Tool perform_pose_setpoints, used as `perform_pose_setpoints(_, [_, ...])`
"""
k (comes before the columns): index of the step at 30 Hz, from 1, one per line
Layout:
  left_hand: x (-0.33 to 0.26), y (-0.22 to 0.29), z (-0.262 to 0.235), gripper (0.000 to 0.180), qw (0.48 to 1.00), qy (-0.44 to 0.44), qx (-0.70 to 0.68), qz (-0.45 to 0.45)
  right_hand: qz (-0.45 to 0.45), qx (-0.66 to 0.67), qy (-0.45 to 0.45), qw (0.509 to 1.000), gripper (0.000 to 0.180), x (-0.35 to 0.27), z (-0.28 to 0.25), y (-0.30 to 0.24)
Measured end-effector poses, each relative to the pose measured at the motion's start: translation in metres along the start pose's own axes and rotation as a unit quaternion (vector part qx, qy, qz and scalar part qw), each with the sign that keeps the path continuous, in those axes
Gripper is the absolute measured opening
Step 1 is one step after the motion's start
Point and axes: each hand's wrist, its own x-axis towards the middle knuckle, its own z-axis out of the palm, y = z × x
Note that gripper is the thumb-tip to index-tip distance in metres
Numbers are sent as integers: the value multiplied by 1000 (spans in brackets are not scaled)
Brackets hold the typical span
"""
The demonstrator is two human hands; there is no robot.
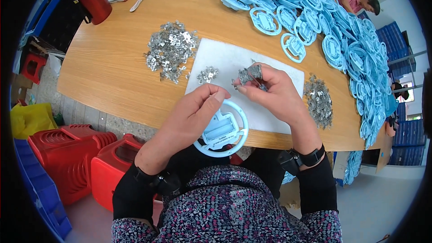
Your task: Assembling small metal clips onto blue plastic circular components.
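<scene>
Wheel (pixel 222 129) lies just right of the left hand (pixel 195 110) gripping it; the right hand (pixel 279 91) clutches a grey clump (pixel 249 75) beyond it.

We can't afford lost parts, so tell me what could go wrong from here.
1. The right hand holds a clump of small grey metal pieces; some might slip out and scatter over the flat white mat.
2. The light-blue plastic wheel at the left hand overhangs the wooden table's near edge, so it could drop if poorly held.
3. The piled light-blue plastic wheels crowd the table's right edge; some might slide off.
</scene>
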Motion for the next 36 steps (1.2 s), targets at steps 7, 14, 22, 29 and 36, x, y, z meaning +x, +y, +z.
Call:
perform_pose_setpoints(7, [14, -3, 13, 29, 998, -58, -5, 19, -96, -1, -44, 994, 12, -23, -8, -9])
perform_pose_setpoints(14, [17, -2, 37, 17, 998, -11, -56, -4, 55, 35, 24, 998, 21, -43, -8, -1])
perform_pose_setpoints(22, [22, -5, 56, 16, 997, -3, 29, 67, 92, 113, 27, 989, 25, -49, -12, 15])
perform_pose_setpoints(29, [26, -10, 67, 16, 996, -7, -29, 86, 57, 134, 30, 989, 25, -62, -15, 22])
perform_pose_setpoints(36, [25, -2, 67, 20, 999, -26, -5, 32, 67, 149, 51, 985, 23, -67, -20, 18])
